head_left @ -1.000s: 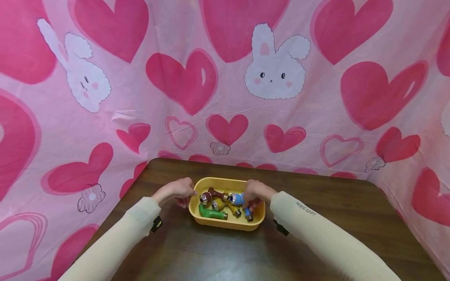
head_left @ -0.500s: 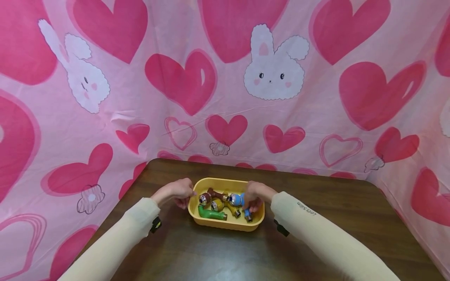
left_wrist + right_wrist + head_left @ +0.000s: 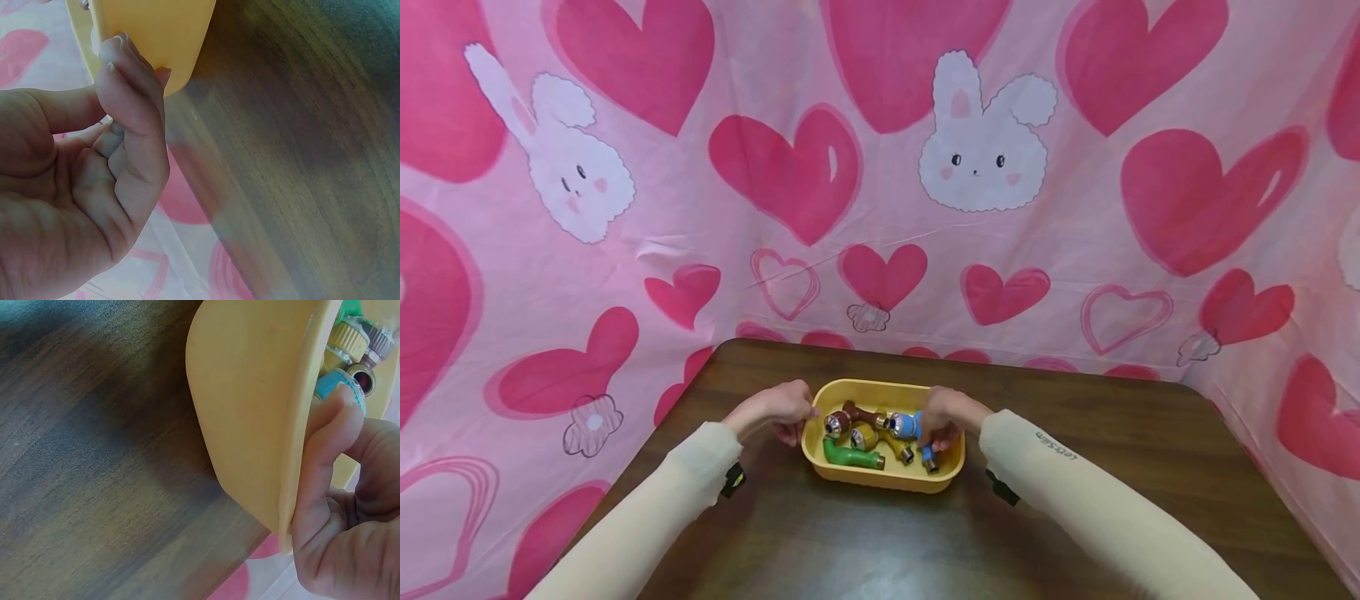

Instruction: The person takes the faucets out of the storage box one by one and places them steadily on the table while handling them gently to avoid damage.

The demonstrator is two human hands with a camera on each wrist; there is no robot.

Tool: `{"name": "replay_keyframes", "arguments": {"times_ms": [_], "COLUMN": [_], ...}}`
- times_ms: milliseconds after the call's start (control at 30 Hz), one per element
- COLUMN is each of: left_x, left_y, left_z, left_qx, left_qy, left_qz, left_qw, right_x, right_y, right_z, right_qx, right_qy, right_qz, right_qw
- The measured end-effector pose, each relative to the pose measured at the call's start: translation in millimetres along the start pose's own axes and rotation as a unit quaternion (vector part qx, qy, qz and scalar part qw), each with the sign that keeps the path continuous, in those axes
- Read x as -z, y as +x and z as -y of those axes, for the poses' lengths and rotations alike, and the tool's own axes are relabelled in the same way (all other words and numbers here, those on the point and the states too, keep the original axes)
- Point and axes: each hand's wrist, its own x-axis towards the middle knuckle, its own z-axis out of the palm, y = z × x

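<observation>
Blue metal-ended pipe [image 3: 906,427], pinched by right hand [image 3: 946,417] at three o'clock in yellow plastic tray [image 3: 880,481], could jam if dragged against brown metal-ended pipe [image 3: 862,412]; left hand [image 3: 787,408] pinches tray rim.

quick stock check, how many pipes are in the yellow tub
4 in the tub: brown pipe at the back left, green pipe at the front left, yellow pipe in the middle, blue pipe at the right, partly behind the right hand. Others may be hidden.

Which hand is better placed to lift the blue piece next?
Probably the right hand: it reaches inside the yellow tray, touching the blue piece; the left hand is at the opposite end.
</observation>
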Motion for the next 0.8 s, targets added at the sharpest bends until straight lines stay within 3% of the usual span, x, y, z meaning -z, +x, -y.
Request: {"name": "replay_keyframes", "arguments": {"times_ms": [367,800], "left_x": [0.7,-0.1], "left_y": [0.3,1.2], "left_z": [-1.4,-0.8], "left_qx": [0.003,0.012], "left_qy": [0.007,0.006], "left_qz": [-0.005,-0.008], "left_qw": [1.0,0.9999], "right_x": [2.5,2.0], "right_y": [-3.7,-5.4], "right_z": [-1.2,-1.4], "right_qx": [0.007,0.002], "right_qy": [0.027,0.011], "right_qz": [0.005,-0.016], "right_qw": [1.0,1.0]}}
